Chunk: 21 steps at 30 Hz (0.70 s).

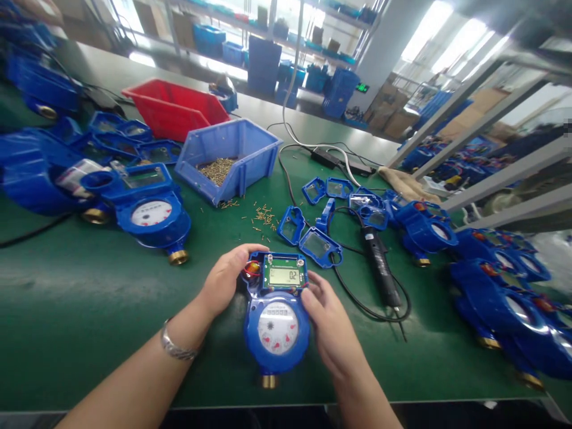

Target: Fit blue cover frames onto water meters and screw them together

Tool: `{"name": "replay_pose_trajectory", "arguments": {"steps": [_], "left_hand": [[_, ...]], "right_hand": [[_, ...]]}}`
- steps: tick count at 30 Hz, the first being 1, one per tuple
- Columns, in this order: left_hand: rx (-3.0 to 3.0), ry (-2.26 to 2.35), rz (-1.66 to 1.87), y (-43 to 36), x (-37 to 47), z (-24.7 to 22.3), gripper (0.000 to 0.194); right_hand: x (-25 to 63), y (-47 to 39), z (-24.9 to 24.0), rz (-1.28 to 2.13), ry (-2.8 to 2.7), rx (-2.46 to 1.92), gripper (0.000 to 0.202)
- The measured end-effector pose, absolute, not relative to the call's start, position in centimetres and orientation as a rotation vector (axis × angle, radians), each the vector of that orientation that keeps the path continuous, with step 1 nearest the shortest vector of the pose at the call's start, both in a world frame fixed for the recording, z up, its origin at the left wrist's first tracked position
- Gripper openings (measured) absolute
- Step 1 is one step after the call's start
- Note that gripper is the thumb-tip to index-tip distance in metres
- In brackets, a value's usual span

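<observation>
I hold a blue water meter [277, 325] between my two hands, over the green tabletop [214, 369] near its front edge; whether it rests there I cannot tell. My left hand [227, 277] grips the upper left of the housing, its fingers laid along the top edge. My right hand [333, 319] closes on the right side, thumb on the near face and fingers bent, slightly parted, by the edge; their tips I cannot fully see. The upper compartment is uncovered, showing an LCD display [285, 276] that reads 0.2 and, left of it, red wire [252, 269]. The brass fitting [269, 381] points towards me. Beyond the meter lie loose brass screws [264, 217] and windowed blue covers [320, 246], with a light-blue bin [255, 173] behind the screws. A black electric screwdriver [379, 268] lies to my right.
</observation>
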<state>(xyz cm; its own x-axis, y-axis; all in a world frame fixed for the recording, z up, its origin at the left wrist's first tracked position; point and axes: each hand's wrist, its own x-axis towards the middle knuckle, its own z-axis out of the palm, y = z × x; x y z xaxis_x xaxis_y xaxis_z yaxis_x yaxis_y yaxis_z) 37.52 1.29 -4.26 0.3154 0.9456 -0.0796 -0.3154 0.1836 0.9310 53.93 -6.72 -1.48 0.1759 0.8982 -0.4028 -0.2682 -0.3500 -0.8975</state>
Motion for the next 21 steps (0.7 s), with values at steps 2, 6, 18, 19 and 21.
{"name": "replay_pose_trajectory", "arguments": {"steps": [2, 6, 18, 19, 21], "left_hand": [[0.975, 0.834, 1.045, 1.3, 37.6, -4.3, 0.05], [0.985, 0.837, 1.035, 1.4, 37.4, -4.3, 0.048], [1.316, 0.974, 1.348, 1.6, 36.8, -4.8, 0.044], [1.432, 1.038, 1.422, 1.4, 36.7, -4.3, 0.042], [1.782, 1.131, 1.536, 0.5, 36.6, -2.9, 0.04]], "right_hand": [[55.9, -5.6, -1.7, 1.118, -0.816, -1.606, 0.061], [60.1, -1.8, -2.6, 0.344, -1.077, -2.055, 0.067], [63.5, 1.0, -3.7, 0.223, -1.225, -2.158, 0.03], [63.6, 0.2, -3.0, 0.185, -1.213, -2.123, 0.033], [63.5, -1.7, -1.5, 0.132, -1.188, -2.054, 0.037]]}}
